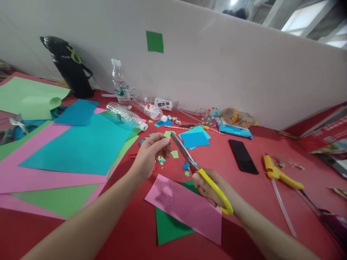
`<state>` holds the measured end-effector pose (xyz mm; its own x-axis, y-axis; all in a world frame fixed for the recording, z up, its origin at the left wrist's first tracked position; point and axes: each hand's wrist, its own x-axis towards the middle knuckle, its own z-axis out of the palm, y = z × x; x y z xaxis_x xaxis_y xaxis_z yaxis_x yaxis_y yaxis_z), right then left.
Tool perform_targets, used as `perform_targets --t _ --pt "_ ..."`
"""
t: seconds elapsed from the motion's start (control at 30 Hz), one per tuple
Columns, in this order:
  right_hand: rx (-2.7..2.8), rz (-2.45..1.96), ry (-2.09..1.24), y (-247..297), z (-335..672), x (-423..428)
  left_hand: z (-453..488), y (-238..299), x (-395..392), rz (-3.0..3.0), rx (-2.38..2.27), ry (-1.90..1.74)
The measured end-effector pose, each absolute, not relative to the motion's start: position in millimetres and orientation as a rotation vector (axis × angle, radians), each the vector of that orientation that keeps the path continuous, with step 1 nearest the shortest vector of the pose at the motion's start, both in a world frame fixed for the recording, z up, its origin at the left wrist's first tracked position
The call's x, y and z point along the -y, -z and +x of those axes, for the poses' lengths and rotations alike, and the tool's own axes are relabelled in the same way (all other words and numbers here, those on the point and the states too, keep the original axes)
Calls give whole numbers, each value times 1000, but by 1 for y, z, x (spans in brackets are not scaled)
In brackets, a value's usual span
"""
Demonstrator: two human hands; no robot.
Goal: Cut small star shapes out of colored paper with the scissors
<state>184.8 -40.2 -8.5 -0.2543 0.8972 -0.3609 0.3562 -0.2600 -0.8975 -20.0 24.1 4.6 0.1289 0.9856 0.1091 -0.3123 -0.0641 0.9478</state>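
Observation:
My left hand (150, 153) is raised above the red table (260, 216), its fingers pinched on a small green paper piece (167, 134). My right hand (207, 186) grips yellow-handled scissors (202, 175); their blades point up-left and meet the green piece. Under my hands lie a pink paper sheet (187, 207) with pencil marks and a dark green sheet (169, 227) beneath it. Small green and blue cut scraps (187, 167) are scattered between the hands.
Large teal (81, 144), pink and green sheets cover the left. Water bottles (120, 85), a black flask (70, 66), blue squares (195, 139), a snack bag (237, 117), a black phone (243, 156) and a yellow glue gun (282, 175) lie before the white partition (217, 61).

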Motion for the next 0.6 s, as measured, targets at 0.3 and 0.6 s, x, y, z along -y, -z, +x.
perform_targets --t 0.3,0.6 --pt "1506 -1441 -1582 14 187 38 -19 -5 -25 1035 -861 -1432" --pt "1509 -1469 -1574 14 182 39 -16 -4 -24 914 -846 -1375"
